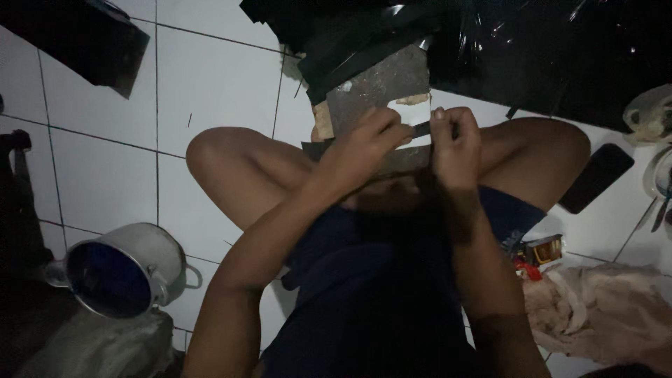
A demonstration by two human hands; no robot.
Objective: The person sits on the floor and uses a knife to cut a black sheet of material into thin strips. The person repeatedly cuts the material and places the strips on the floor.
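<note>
Two hands — left hand [364, 143] and right hand [455, 143] — and one dark strip [420, 129]. One metal pot [122, 269] near left, one black phone [596, 178] right, one pale cloth [602, 315] near right.

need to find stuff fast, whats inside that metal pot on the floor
The metal pot lies tipped on its side, mouth toward the camera. Inside shows only dark blue shadow; whether anything sits at its bottom cannot be seen.

Dim, grainy view. White floor tiles [210, 77] far left catch the most light; near corners sink into shadow; black plastic sheet [553, 49] shows small glare spots.
</note>
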